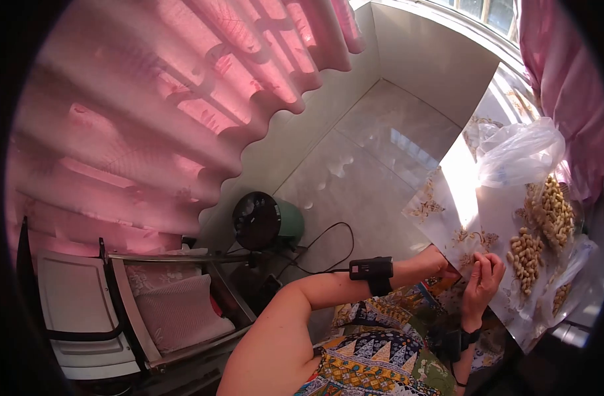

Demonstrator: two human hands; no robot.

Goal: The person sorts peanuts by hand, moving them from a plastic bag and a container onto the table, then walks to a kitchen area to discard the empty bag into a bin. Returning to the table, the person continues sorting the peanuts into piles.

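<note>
My left hand (435,261) is at the near edge of the patterned tabletop (447,237), its fingers hidden by that edge. My right hand (483,282) rests over the table's near edge with its fingers curled together; what they hold, if anything, is too small to name. Just right of my right hand lies a pile of peanuts (526,261). A larger heap of peanuts (556,214) sits behind it in clear plastic. Beyond stands a crumpled translucent plastic bag (523,152).
Another plastic bag (576,267) lies at the table's right side. A round green container with a black top (259,220) stands on the floor beside a black cable (351,244). A metal-framed rack with a folded cloth (183,313) is at lower left, below pink curtains (130,132).
</note>
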